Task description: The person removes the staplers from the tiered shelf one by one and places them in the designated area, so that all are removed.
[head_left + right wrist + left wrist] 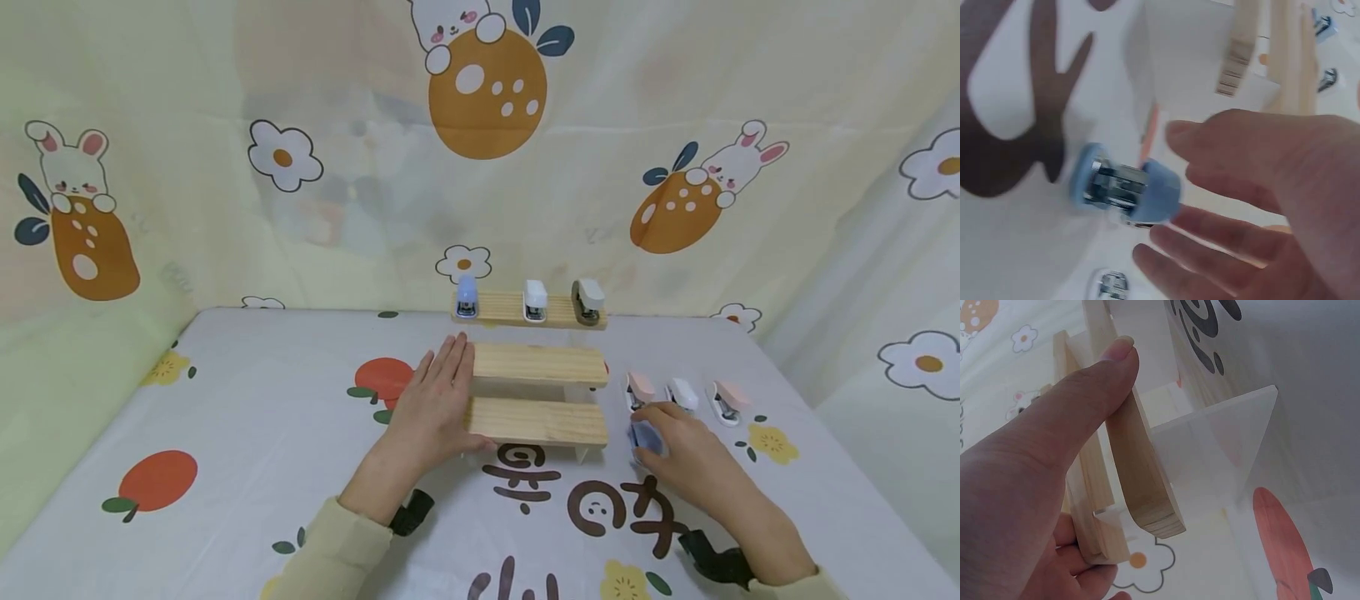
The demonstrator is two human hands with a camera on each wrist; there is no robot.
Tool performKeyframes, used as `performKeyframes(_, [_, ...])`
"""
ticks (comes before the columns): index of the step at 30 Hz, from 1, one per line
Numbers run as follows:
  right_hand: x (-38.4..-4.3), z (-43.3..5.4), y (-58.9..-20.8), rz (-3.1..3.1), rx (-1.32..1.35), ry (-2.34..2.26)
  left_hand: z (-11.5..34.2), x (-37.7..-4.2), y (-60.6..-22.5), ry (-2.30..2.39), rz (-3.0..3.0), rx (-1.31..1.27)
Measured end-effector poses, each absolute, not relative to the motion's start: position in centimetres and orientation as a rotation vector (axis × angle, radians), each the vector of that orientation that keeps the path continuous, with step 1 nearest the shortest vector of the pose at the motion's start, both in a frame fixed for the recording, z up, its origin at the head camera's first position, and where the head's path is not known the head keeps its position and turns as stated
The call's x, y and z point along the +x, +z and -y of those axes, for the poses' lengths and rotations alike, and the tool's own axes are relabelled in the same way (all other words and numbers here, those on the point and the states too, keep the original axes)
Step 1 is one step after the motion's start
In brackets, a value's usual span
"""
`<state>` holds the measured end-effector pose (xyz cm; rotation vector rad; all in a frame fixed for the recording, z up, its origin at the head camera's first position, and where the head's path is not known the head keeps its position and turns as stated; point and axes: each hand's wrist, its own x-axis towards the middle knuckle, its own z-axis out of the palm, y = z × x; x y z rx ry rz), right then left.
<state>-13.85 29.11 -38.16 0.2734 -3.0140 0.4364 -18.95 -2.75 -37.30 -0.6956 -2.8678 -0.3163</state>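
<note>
My left hand [435, 408] lies along the left end of a tiered wooden shelf [540, 364] with translucent supports. Its fingers look straight in the head view, and the thumb rests on the lower board [1138, 469]. To the right of the shelf, my right hand [686, 454] reaches around a small blue stapler [1160, 190] on the cloth. In the right wrist view the thumb stands apart from the stapler, while the fingers are spread close beside it. The head view shows the stapler partly hidden by the hand.
Just beyond my right hand stand a pink stapler [639, 389], a white stapler [682, 393] and another pink stapler [729, 402]. On the back board [491, 308] sit a blue-purple stapler [467, 296], a white stapler [535, 300] and a grey-and-white stapler [588, 301]. A patterned curtain hangs behind.
</note>
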Motion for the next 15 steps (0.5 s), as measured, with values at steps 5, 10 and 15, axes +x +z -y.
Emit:
performKeyframes(5, [-13.7,-29.2,-36.9,2.883,0.332,0.48,2.8,-18.9,-37.3,-0.308,2.867,-0.698])
performKeyframes(10, [-14.0,-29.1,-35.9,2.775,0.412,0.484,2.8,-18.9,-37.3,-0.32,2.87,-0.696])
performKeyframes(15, [-14.6,-28.7,-35.0,2.666,0.482,0.457,2.8,-18.9,-37.3,-0.319,2.868,-0.698])
